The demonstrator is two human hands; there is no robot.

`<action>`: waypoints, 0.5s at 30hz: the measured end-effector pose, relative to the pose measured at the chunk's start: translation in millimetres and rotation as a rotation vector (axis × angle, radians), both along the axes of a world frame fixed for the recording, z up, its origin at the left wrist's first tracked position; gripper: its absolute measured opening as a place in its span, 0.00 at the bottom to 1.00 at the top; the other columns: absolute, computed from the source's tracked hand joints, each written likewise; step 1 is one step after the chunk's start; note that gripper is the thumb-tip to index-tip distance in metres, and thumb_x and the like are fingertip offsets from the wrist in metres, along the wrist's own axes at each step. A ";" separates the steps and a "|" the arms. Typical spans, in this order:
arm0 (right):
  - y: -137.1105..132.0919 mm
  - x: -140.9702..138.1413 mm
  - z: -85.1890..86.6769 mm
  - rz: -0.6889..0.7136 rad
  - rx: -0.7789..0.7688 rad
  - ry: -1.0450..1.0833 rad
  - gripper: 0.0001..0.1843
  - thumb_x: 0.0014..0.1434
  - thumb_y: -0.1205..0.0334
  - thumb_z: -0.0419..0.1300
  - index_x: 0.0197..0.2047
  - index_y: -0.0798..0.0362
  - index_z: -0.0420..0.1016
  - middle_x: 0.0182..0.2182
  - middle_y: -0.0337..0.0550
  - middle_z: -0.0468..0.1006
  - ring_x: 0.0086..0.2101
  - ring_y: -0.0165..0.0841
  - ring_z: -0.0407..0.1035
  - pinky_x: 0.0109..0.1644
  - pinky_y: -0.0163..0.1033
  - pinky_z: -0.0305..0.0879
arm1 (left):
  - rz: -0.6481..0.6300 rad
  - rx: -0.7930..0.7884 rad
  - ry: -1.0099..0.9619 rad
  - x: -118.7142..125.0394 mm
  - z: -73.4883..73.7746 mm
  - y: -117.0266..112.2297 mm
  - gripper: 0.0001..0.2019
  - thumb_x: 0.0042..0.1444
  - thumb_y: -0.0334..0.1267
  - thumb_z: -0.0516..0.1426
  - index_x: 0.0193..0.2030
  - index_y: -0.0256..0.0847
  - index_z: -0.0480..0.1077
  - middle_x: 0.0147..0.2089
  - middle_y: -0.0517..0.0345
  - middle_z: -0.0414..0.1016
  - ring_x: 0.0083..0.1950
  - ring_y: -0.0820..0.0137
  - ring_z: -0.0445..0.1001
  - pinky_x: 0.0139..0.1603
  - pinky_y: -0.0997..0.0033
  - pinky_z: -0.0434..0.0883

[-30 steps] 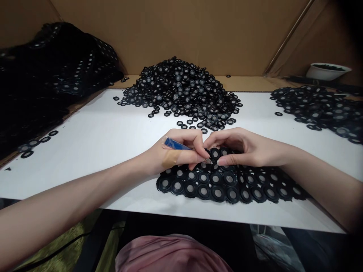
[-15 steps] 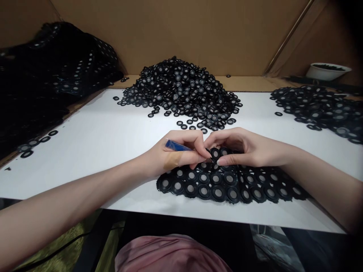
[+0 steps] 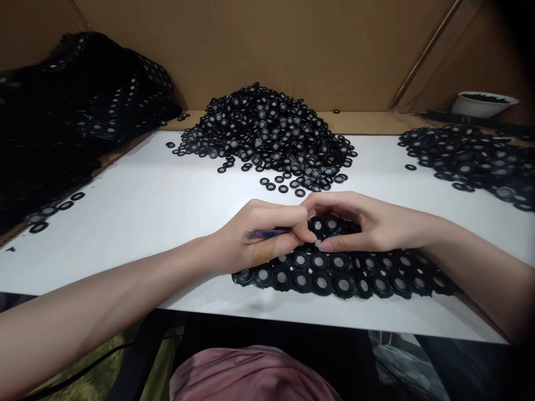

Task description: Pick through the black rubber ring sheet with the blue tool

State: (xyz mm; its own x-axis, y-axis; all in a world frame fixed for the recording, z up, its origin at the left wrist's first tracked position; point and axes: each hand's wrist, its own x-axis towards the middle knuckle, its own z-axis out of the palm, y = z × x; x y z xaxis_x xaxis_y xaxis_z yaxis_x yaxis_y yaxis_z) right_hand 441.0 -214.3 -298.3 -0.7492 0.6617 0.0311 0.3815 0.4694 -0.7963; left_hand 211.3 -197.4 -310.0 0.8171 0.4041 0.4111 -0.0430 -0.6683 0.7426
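A black rubber sheet (image 3: 311, 283) of joined round discs with pale grey centres lies on the white board near its front edge. My left hand (image 3: 271, 214) is closed around a slim blue-handled tool (image 3: 270, 234), whose working end is hidden by the fingers. Tan tape (image 3: 264, 252) wraps the base of that thumb. Over the sheet, my right hand (image 3: 368, 223) pinches its far part between thumb and fingers, beside the left fingertips. The two hands meet at a disc (image 3: 318, 244) there.
Behind the hands rises a big heap of loose black discs (image 3: 267, 128). A second disc pile (image 3: 472, 156) lies at right, with a white bowl (image 3: 482, 104) behind it. Stacked black sheets (image 3: 104, 94) fill the left side. Cardboard walls (image 3: 271, 50) enclose the back.
My left hand has tilted and moved slightly nearer to me, with the blue handle now lower and more level. My right thumb has dipped a little; the sheet stays in place.
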 end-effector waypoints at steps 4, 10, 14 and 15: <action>0.4 -0.6 -0.3 0.002 0.025 0.009 0.18 0.55 0.63 0.62 0.50 0.52 0.69 0.39 0.42 0.74 0.38 0.34 0.67 0.39 0.36 0.64 | -0.024 0.046 -0.021 0.2 -1.0 0.9 0.05 0.58 0.31 0.54 0.35 0.36 0.72 0.34 0.53 0.77 0.34 0.71 0.75 0.36 0.77 0.70; 0.9 -0.6 -0.4 0.004 0.045 0.014 0.19 0.55 0.63 0.63 0.50 0.52 0.69 0.40 0.42 0.74 0.38 0.35 0.68 0.40 0.37 0.65 | -0.037 0.038 -0.012 0.9 0.1 -0.7 0.05 0.58 0.29 0.54 0.34 0.35 0.71 0.34 0.54 0.77 0.33 0.72 0.75 0.34 0.79 0.69; 0.5 -1.6 0.5 0.016 0.025 0.010 0.18 0.56 0.63 0.62 0.50 0.52 0.68 0.42 0.43 0.74 0.40 0.35 0.68 0.43 0.38 0.64 | -0.061 0.068 -0.021 0.9 -0.2 -0.4 0.05 0.58 0.29 0.53 0.35 0.35 0.71 0.34 0.53 0.77 0.34 0.72 0.75 0.36 0.79 0.70; 0.4 -1.8 0.6 0.018 0.022 0.014 0.18 0.56 0.63 0.62 0.50 0.52 0.68 0.42 0.43 0.74 0.40 0.35 0.68 0.43 0.38 0.64 | -0.067 0.083 -0.016 0.9 -0.4 -0.1 0.05 0.58 0.30 0.53 0.35 0.35 0.70 0.34 0.53 0.77 0.33 0.73 0.74 0.35 0.79 0.69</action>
